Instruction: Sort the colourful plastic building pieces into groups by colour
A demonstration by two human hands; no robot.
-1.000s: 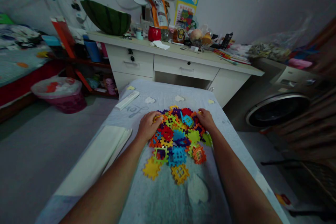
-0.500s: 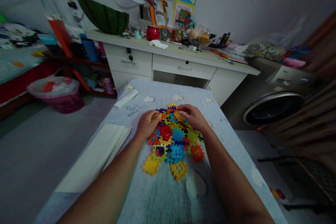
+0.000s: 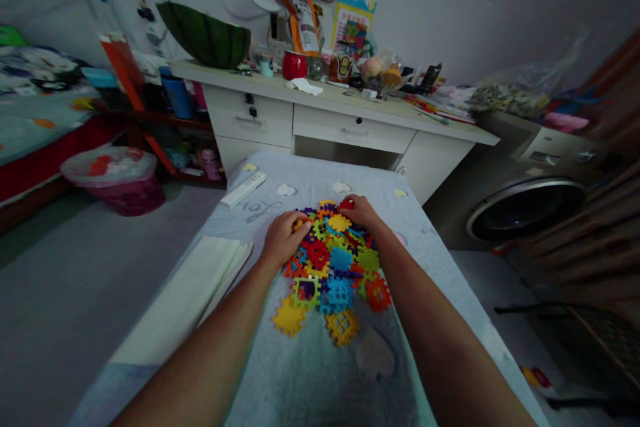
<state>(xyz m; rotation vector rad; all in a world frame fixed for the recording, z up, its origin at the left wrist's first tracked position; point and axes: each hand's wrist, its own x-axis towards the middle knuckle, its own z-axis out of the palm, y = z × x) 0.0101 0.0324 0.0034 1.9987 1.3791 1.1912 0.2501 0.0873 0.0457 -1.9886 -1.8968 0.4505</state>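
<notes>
A heap of colourful plastic interlocking building tiles (image 3: 341, 258), square with toothed edges, lies on the cloth-covered table. At the heap's upper left, my left hand (image 3: 286, 237) is closed on an orange tile (image 3: 300, 222), partly hidden by the fingers. My right hand (image 3: 364, 213) pinches a red tile (image 3: 347, 203) at the heap's upper right edge. Between the hands a yellow tile (image 3: 339, 222) rests on top of the pile. Toward me lie a solid yellow tile (image 3: 290, 316), a yellow window tile (image 3: 343, 327) and an orange-red tile (image 3: 379, 293).
A slim white box (image 3: 244, 189) and a folded white cloth (image 3: 187, 293) lie on the table's left side. Beyond stands a white desk (image 3: 250, 117) bearing half a watermelon (image 3: 205, 37) and jars. A washing machine (image 3: 520, 180) is at right, a pink bin (image 3: 117, 190) at left.
My right hand has moved off the yellow tile on top of the heap, slightly up and right, and now grips a red tile. My left hand stays nearly in place. The view has shifted slightly.
</notes>
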